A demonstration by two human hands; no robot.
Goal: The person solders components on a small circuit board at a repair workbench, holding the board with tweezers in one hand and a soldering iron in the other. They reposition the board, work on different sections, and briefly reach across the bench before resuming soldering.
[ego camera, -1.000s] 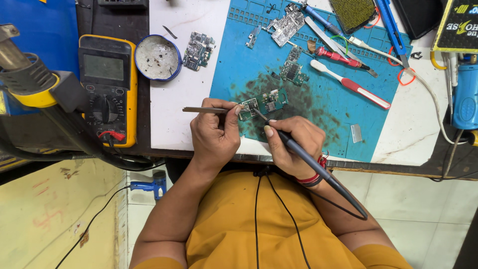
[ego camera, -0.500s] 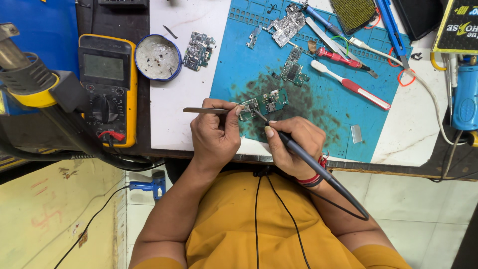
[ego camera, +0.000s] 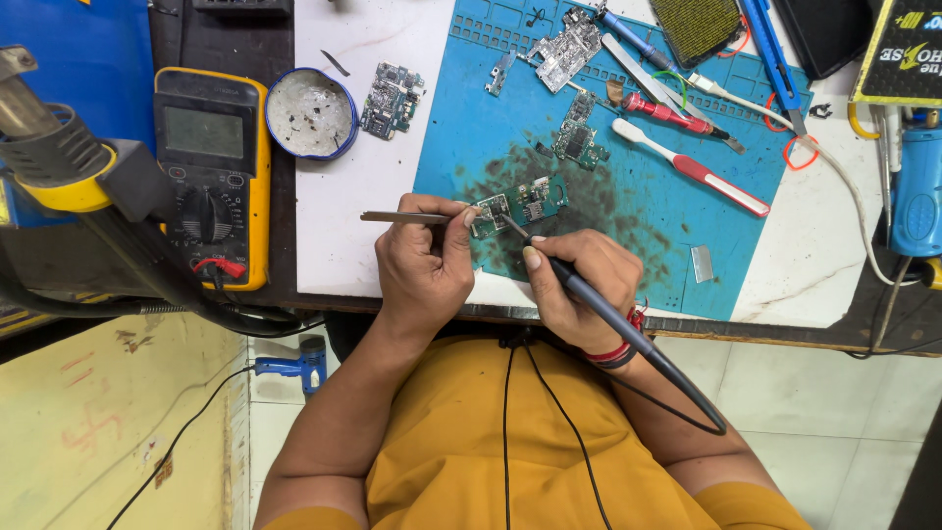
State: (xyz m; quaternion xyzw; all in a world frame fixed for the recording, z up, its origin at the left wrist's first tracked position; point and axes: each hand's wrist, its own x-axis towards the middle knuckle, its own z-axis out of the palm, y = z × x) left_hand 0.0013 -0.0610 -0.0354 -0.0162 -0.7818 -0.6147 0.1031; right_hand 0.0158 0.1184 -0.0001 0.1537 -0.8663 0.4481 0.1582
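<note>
At the desk's near edge, a person in a yellow shirt works on a small green circuit board lying on the darkened patch of a blue mat, close to the mat's near-left corner. The left hand is closed around metal tweezers, pinched between thumb and fingers, their tips touching the board's left end. The right hand is curled in a pen grip around a black soldering iron, its tip resting on the board; the iron's cord trails back over the wrist, which wears red and black bands.

Farther back on the mat lie a second board, a larger bare board near the far edge, a red-and-white toothbrush and a red-handled screwdriver. Off the mat's left edge, on the white desk top, sit another board and a round blue-rimmed tin of grey residue. A yellow multimeter with a grey screen rests on the dark surface at the left, beside a hot-air nozzle with a yellow collar. At the far right corner stands a dark rectangular box with a yellow label, and below it a blue tool.
</note>
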